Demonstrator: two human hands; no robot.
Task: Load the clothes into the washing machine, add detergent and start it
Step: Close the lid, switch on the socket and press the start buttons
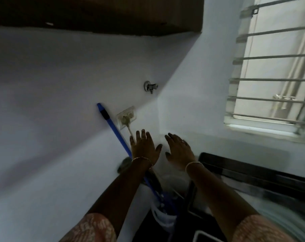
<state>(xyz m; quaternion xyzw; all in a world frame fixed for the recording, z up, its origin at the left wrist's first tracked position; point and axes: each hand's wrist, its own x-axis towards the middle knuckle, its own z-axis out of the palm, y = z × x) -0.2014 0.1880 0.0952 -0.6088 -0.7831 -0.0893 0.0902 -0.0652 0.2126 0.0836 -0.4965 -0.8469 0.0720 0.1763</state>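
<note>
Both arms reach forward toward the corner of a pale wall. My left hand [144, 146] is held up with fingers spread and holds nothing. Beside it, my right hand [178, 148] is also empty with fingers apart. The washing machine [253, 173] shows at the lower right as a dark top edge with a blurred glossy lid, below my right forearm. A wall socket [126, 117] with a plug and white cable sits just above my left hand. No clothes or detergent are in view.
A blue mop handle [113, 124] leans on the wall left of the socket, running down into a white bucket [164, 219]. A water tap [151, 86] sticks out of the wall above. A barred window [270, 67] is at the right, a dark cabinet [95, 13] overhead.
</note>
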